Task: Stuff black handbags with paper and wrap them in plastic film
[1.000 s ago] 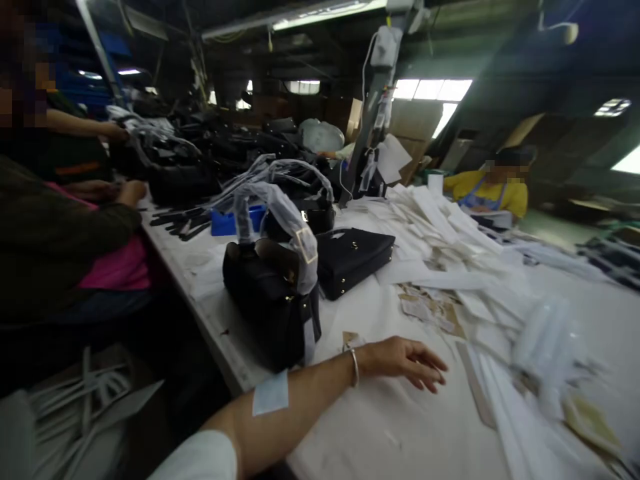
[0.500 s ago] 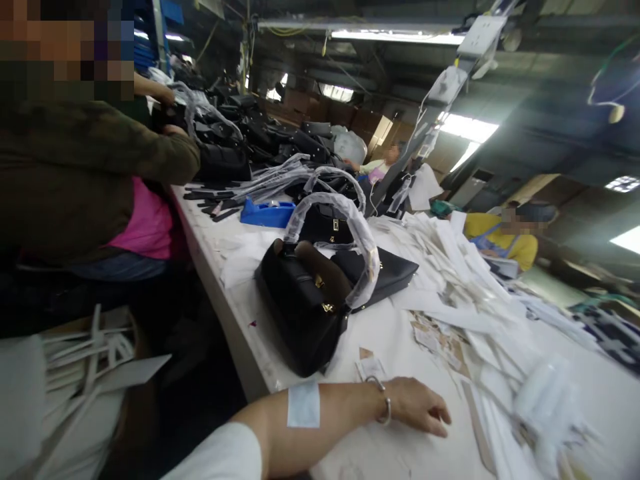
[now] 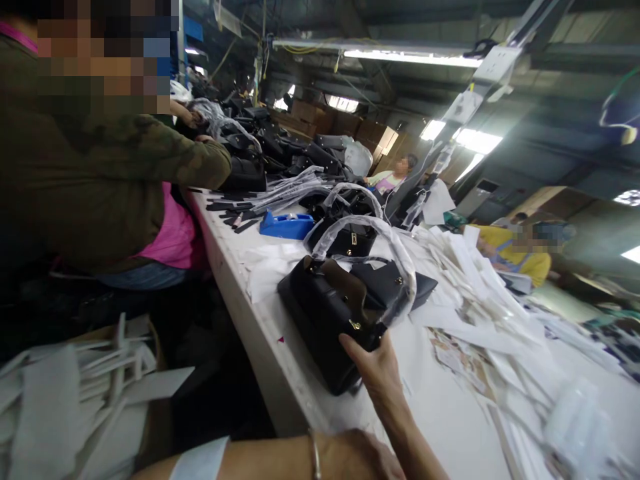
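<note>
Handbag (image 3: 325, 320) at the near edge of the bench (image 3: 260, 327), gripped at its near end by my right hand (image 3: 375, 367).

I see the black handbag lying on the white bench close to its near edge, its plastic-wrapped handle (image 3: 380, 247) arching above it; my right hand closes on the bag's near end, thumb on top. My left hand (image 3: 360, 457) rests low at the near edge, just beside the right forearm, and I cannot tell how far it is open. A second black bag (image 3: 395, 283) lies just behind the first. Beyond it a blue tape dispenser (image 3: 286, 225) sits on the bench, and white paper strips (image 3: 475, 293) are heaped toward the far right. A co-worker's sleeve (image 3: 165, 160) reaches over the left edge.
</note>
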Available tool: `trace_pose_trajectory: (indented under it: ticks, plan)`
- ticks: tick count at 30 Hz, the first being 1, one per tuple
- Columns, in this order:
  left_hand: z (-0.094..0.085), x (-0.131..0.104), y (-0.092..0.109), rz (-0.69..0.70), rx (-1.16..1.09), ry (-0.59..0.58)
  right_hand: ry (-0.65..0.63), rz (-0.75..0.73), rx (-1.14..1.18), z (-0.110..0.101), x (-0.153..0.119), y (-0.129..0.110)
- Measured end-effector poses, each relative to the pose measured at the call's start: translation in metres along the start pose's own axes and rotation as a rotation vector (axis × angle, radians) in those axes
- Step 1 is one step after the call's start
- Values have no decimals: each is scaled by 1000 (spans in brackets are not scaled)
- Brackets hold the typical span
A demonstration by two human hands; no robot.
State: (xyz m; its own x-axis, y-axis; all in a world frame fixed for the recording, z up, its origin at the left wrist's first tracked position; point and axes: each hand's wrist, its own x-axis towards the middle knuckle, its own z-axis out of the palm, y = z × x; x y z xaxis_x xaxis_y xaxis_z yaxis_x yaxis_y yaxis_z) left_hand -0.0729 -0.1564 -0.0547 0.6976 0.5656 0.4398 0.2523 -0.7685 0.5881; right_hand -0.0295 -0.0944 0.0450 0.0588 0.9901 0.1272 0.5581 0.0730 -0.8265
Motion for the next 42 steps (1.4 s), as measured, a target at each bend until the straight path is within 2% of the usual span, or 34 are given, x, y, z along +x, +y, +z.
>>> trace_pose_trajectory:
  ticks: [2,4,7,11,14,16,21,24,26,29,31,33,35,38,42]
  plan:
    - [-9,-18,-2,40,-35,-71,36,47,-39,1,0,1]
    - [-19,-25,-2,0,-100,-97,69,64,-32,1,2,3]
    - [-27,-23,3,-116,-127,-59,124,51,59,2,5,6]
    - [-23,-21,8,-82,43,-64,202,82,244,-15,0,9]
    - [-14,-30,10,27,198,-136,262,141,361,-51,-13,13]
    - [-9,-39,12,81,261,-126,282,168,392,-83,-24,16]
    - [-4,-63,26,162,180,75,308,227,450,-161,-57,29]
    - [-12,-72,40,173,63,242,304,271,506,-192,-75,38]
    - [-24,-73,52,156,25,305,282,284,541,-205,-83,47]
    - [-46,-68,79,192,15,304,160,335,590,-215,-87,65]
    - [-58,-61,96,254,21,271,88,440,596,-216,-86,80]
    - [-65,-51,108,314,86,254,84,558,589,-212,-86,96]
    - [-66,-39,111,340,207,265,131,614,602,-208,-89,108]
    - [-60,-24,107,293,391,281,178,536,611,-206,-98,117]
    - [-56,-11,103,257,509,263,149,343,428,-214,-107,113]
